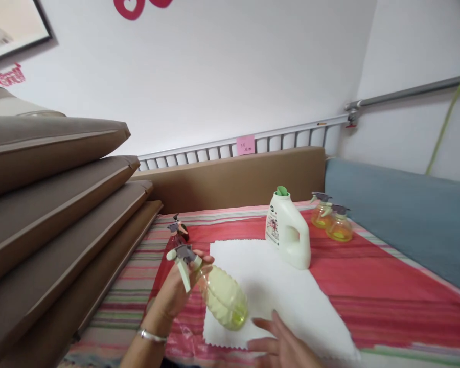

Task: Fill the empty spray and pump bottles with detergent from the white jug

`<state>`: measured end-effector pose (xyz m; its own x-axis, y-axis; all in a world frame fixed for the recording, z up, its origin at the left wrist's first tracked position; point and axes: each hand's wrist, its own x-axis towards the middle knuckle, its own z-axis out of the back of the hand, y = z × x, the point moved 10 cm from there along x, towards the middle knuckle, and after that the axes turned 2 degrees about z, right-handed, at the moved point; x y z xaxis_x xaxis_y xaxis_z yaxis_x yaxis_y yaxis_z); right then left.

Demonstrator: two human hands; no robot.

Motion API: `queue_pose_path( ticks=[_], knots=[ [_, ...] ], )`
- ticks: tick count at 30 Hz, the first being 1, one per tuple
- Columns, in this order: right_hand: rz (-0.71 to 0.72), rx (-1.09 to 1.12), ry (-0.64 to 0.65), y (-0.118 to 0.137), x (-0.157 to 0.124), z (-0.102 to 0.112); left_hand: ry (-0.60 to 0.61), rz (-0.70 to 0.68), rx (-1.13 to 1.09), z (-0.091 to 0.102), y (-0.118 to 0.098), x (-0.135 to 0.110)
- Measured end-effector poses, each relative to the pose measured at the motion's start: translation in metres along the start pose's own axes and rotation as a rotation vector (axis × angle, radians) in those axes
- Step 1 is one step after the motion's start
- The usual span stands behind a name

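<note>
My left hand (176, 291) is closed around the neck of a clear spray bottle (222, 299) with pale yellow-green liquid, held tilted above a white cloth (287, 291). Its grey and green trigger head (182, 258) points left. My right hand (281, 345) lies low at the near edge of the cloth with fingers stretched out, holding nothing. A white detergent jug (289, 230) with a green cap stands on the cloth's far corner.
Two small yellow spray bottles (333, 220) stand at the back right on the red striped cover (387, 286). Another spray bottle (178, 230) stands behind my left hand. Stacked brown cushions (53, 204) rise at left. A blue mattress (406, 214) lies at right.
</note>
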<state>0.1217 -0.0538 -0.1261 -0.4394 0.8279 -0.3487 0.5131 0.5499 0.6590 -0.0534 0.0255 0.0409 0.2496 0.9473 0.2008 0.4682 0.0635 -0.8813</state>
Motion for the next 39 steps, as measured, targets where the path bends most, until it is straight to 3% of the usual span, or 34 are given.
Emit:
queue_pose_path(
  ticks=[2, 3, 6, 10, 15, 19, 23, 25, 30, 32, 36, 37, 39],
  knots=[
    [-0.105, 0.105, 0.207, -0.013, 0.005, -0.058, 0.039, -0.002, -0.054, -0.017, 0.009, -0.016],
    [-0.156, 0.139, 0.266, -0.018, 0.004, -0.077, 0.049, -0.006, -0.081, -0.023, 0.014, -0.023],
    [-0.192, 0.203, 0.315, -0.026, -0.003, -0.097, 0.051, -0.039, -0.136, -0.033, 0.02, -0.038],
    [-0.158, 0.274, 0.264, -0.032, -0.013, -0.086, 0.072, -0.095, -0.068, -0.052, 0.013, -0.043],
    [0.002, 0.288, 0.234, -0.022, -0.019, -0.077, 0.031, -0.157, -0.037, -0.067, 0.006, -0.042],
    [0.243, 0.169, 0.212, -0.006, -0.023, -0.076, -0.044, -0.179, -0.049, -0.062, 0.008, -0.044],
    [0.505, 0.093, 0.06, 0.016, -0.032, -0.066, -0.143, -0.203, -0.08, -0.048, 0.007, -0.048],
    [0.451, 0.13, 0.071, 0.014, -0.032, -0.069, -0.156, -0.21, -0.092, -0.046, 0.006, -0.05],
    [-0.121, 0.235, 0.321, -0.029, -0.032, -0.093, -0.103, -0.182, -0.104, -0.05, 0.008, -0.052],
    [-0.09, 0.208, 0.317, -0.027, -0.029, -0.089, -0.098, -0.162, -0.138, -0.05, 0.009, -0.052],
    [0.298, 0.201, 0.146, 0.007, -0.022, -0.068, -0.097, -0.146, -0.211, -0.049, 0.011, -0.05],
    [0.327, 0.216, 0.125, 0.01, -0.022, -0.066, -0.102, -0.148, -0.222, -0.048, 0.011, -0.049],
    [0.226, 0.256, 0.167, 0.002, -0.021, -0.071, -0.108, -0.148, -0.232, -0.048, 0.011, -0.049]
  ],
)
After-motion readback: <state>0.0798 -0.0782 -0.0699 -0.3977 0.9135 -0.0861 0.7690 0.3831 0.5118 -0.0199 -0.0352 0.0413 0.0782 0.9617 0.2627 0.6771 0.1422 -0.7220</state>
